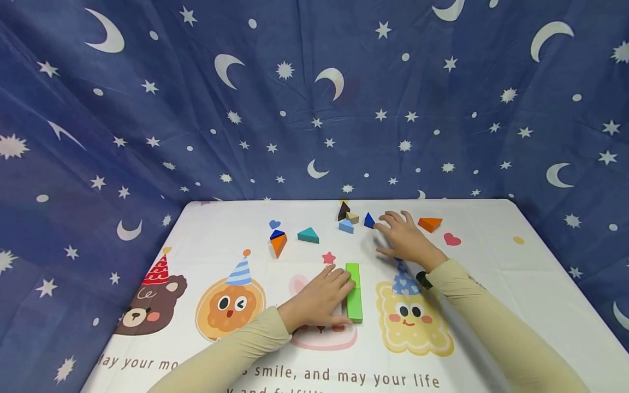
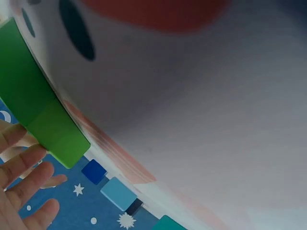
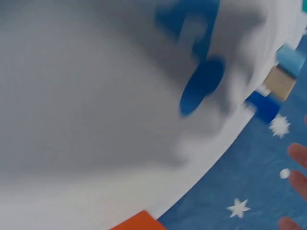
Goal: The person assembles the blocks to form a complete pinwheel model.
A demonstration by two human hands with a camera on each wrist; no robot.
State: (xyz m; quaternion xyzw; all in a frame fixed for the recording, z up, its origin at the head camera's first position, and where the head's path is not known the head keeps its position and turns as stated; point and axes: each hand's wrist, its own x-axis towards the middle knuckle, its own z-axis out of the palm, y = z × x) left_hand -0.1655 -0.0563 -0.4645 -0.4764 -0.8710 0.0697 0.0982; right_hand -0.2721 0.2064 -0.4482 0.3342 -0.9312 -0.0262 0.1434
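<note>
Two bright green blocks (image 1: 354, 293) lie end to end in one line on the printed tablecloth. Spread along their left side is my left hand (image 1: 321, 296), its fingertips right at the green edge, as the left wrist view also shows beside the green block (image 2: 60, 129). Farther back, my right hand (image 1: 409, 237) reaches over the cloth with fingers apart and nothing between them. Nearest to its fingertips stands a dark blue triangular block (image 1: 369, 220); the right wrist view shows this blue block (image 3: 265, 106) short of the fingers (image 3: 298, 154).
Left of the dark blue block sit a light blue block (image 1: 346, 226), a tan block (image 1: 352, 218) and a black block (image 1: 343, 211). An orange block (image 1: 429, 224) lies to the right. Farther left are a teal block (image 1: 308, 235) and an orange block (image 1: 278, 245) against a blue block (image 1: 277, 234).
</note>
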